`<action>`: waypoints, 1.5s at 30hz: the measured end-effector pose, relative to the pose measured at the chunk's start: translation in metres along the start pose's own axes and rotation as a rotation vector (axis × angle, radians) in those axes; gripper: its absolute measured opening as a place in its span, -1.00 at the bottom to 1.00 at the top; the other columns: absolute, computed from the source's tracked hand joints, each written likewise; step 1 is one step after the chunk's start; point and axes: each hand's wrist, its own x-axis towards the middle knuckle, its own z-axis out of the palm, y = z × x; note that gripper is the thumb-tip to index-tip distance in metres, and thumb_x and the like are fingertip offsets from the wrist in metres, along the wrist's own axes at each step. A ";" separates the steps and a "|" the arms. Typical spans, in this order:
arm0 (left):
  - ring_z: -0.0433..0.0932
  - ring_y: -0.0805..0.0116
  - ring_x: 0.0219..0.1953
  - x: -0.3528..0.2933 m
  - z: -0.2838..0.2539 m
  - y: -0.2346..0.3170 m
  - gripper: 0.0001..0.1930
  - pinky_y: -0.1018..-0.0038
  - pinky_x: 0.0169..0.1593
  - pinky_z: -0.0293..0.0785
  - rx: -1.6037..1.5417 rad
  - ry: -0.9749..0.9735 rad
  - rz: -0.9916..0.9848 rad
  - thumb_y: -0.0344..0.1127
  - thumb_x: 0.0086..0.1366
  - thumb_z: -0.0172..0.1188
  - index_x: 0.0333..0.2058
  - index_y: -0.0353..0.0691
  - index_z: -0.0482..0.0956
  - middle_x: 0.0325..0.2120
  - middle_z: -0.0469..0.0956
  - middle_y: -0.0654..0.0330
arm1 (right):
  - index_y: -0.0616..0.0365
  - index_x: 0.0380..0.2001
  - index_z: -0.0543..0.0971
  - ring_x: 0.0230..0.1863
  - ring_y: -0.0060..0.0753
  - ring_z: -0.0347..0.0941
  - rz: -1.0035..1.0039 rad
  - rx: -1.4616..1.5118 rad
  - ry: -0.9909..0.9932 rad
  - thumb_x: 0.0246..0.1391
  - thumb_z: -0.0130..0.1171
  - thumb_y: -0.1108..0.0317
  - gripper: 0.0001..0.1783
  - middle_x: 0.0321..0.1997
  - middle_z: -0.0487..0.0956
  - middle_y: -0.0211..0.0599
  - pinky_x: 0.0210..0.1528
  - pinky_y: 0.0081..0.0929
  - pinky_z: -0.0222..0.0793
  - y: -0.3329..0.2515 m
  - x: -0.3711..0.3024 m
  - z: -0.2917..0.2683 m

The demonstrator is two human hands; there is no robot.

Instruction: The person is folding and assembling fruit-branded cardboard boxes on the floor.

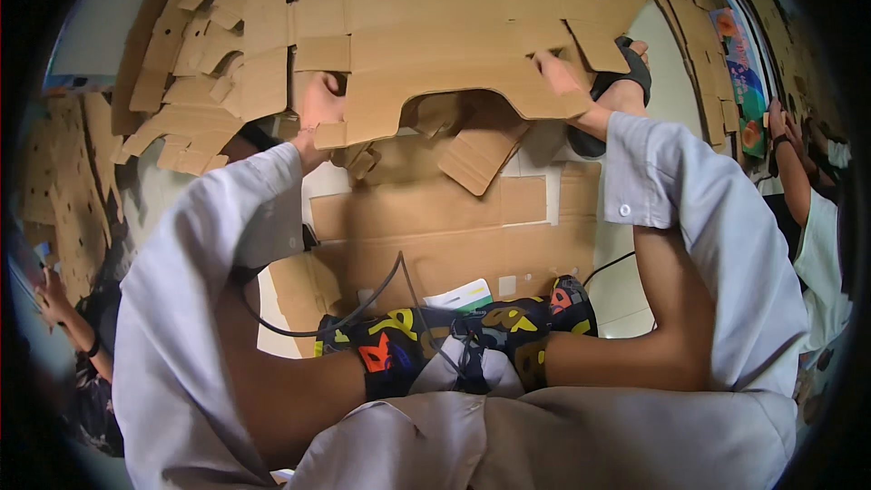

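Head view, looking down past the seated person's grey sleeves (717, 191): a broad brown cardboard sheet (435, 45) spreads out in front of them, with slots and holes cut through it and a wide curved notch in its near edge. Both hands are grasping that sheet. The left hand (319, 104) has it by the near edge, left of the notch, partly screened by the card; the right hand (561, 82) grips it on the other side, part of the hand showing on the upper face. Under the notch I can see a smaller cardboard piece (485, 150) sitting askew. Nearer the person's lap, a flat cardboard panel (454, 249) lies on the pale tiled floor (626, 295). A white-and-green card (467, 297) rests by the patterned shorts (390, 349), and a dark cable (400, 263) loops across. Just beyond the right hand is a foot in a black sandal (640, 77). Cut cardboard pieces (186, 127) overlap at the left, and well off to the right a co-worker's hand (778, 120) shows near a colourful printed panel (746, 82).
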 end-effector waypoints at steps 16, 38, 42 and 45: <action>0.53 0.29 -0.29 0.000 -0.016 0.026 -0.35 0.51 -0.32 0.52 -0.849 -0.590 -0.326 0.14 0.10 0.15 0.02 -0.22 0.29 -0.15 0.37 0.14 | 0.19 -0.05 0.26 -0.51 -0.56 0.42 0.471 0.895 -0.163 0.10 -0.02 -0.08 -0.42 -0.17 0.38 -0.26 -0.52 -0.67 0.39 -0.041 -0.006 -0.007; 0.41 0.44 -0.75 0.016 0.011 0.037 -0.50 0.51 -0.71 0.29 -0.515 -0.259 -0.413 0.14 0.11 0.14 -0.52 -0.30 0.45 -0.67 0.44 0.20 | 0.14 -0.26 0.29 -0.79 -0.44 0.33 0.645 0.900 -0.137 0.16 -0.11 0.02 -0.63 -0.75 0.38 -0.26 -0.82 -0.50 0.20 -0.045 0.027 0.001; 0.41 0.33 -0.79 0.027 -0.011 0.045 -0.44 0.44 -0.72 0.34 -0.688 -0.225 -0.285 0.13 0.06 0.19 -0.46 -0.42 0.46 -0.69 0.46 0.13 | 0.14 -0.15 0.26 -0.65 -0.39 0.41 0.529 0.866 -0.008 0.16 -0.13 0.06 -0.62 -0.41 0.46 -0.15 -0.76 -0.58 0.26 -0.066 0.030 -0.023; 0.54 0.28 -0.49 0.029 -0.034 0.046 -0.38 0.47 -0.51 0.50 -0.902 -0.479 -0.243 0.11 0.13 0.08 -0.07 -0.35 0.29 -0.22 0.46 -0.01 | 0.13 -0.02 0.20 -0.61 -0.36 0.44 0.434 1.023 0.097 0.17 -0.18 0.10 -0.59 -0.22 0.46 -0.11 -0.74 -0.64 0.29 -0.073 0.017 -0.054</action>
